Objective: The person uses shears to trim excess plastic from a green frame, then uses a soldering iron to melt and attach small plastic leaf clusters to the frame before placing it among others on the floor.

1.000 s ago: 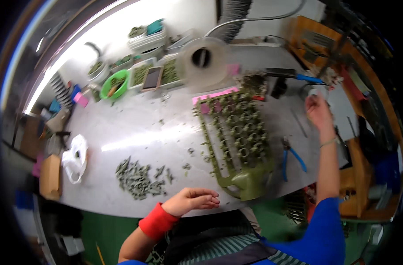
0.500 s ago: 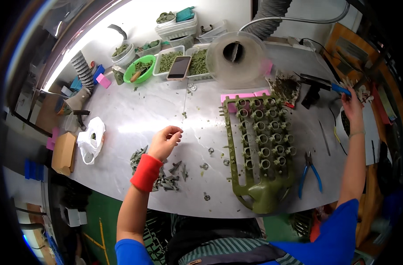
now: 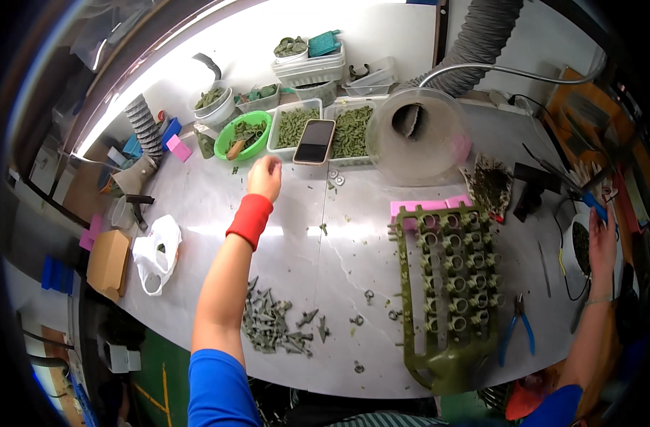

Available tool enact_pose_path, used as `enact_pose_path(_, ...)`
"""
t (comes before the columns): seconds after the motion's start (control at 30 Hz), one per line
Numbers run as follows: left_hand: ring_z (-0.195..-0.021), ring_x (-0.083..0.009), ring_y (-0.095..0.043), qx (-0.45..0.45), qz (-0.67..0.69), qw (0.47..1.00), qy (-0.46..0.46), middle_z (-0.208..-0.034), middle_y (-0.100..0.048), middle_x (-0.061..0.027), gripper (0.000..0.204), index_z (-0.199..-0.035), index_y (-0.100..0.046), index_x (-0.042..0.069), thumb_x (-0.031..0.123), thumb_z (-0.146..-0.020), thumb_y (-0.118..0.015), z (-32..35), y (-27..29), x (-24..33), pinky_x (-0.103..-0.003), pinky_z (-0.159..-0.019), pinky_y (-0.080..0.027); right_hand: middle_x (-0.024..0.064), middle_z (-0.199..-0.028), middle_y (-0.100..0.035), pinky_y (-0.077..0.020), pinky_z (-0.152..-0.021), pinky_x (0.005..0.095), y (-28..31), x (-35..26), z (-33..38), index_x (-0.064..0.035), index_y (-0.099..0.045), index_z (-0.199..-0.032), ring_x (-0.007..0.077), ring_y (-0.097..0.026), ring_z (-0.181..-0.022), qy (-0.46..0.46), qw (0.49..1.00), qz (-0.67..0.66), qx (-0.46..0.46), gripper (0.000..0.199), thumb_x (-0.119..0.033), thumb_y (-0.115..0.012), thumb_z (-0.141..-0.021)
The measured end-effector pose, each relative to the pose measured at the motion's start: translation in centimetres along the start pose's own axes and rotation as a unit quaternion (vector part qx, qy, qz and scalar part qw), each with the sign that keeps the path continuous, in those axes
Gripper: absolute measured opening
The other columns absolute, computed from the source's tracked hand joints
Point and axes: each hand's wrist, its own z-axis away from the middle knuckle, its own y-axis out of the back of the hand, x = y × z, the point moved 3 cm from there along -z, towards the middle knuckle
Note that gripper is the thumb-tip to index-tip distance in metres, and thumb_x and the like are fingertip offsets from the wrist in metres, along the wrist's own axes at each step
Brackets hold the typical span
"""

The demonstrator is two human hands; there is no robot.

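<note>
Since half a second ago your left hand (image 3: 265, 177) has left the pile of grey-green parts (image 3: 275, 324) at the near edge of the table (image 3: 197, 213) and stretched far forward; your right hand (image 3: 601, 238) has stayed out at the right side.

In the head view, your left hand, with a red wristband (image 3: 251, 220) on the wrist, hovers over bare tabletop just in front of the green bowl (image 3: 242, 133), which holds green parts and a wooden-handled tool. The fingers curl loosely downward; I cannot tell whether they pinch anything. Right of the green bowl sits a clear tray of green pieces (image 3: 293, 127), with a dark phone (image 3: 315, 141) lying across its right rim and a second tray beyond that. Further right of the bowl stands a round clear plastic hood (image 3: 419, 135) at the end of a ribbed hose.

Your right hand, far right of the green bowl, rests at the rim of a white container (image 3: 574, 245), fingers together and pointing away from you. Between it and your left arm lies the olive moulded rack (image 3: 449, 281), with blue-handled pliers (image 3: 517, 327) beside it
</note>
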Motion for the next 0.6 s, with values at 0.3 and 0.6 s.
enact_pose_path(0.3,-0.092,-0.0353,-0.068,-0.095,-0.177,0.979,-0.026,-0.094,-0.071,-0.0155,0.024,-0.097,-0.073,0.008,0.014,-0.073,-0.076,-12.5,-5.4,-4.3,-0.043,-0.085,-0.054,0.0161,-0.140,-0.046,-0.0440,-0.110,0.0309,-0.1,-1.6,5.1,-0.0016,-0.045,-0.140,0.0251,-0.051,-0.125,0.048,0.996,0.071,-0.003,0.038,-0.011,-0.048,-0.103)
enact_pose_path(0.6,-0.097,-0.0301,-0.069,-0.180,-0.287,0.937,-0.080,-0.101,-0.073,-0.0133,0.025,-0.103,-0.071,0.007,0.011,-0.078,-0.068,-17.0,-8.6,-8.4,-0.040,-0.085,-0.054,0.0200,-0.120,-0.055,-0.0507,-0.099,0.0323,-2.9,-2.0,7.3,0.0056,-0.054,-0.124,0.0262,-0.057,-0.113,-0.041,0.996,-0.065,0.037,0.032,-0.012,-0.058,-0.098)
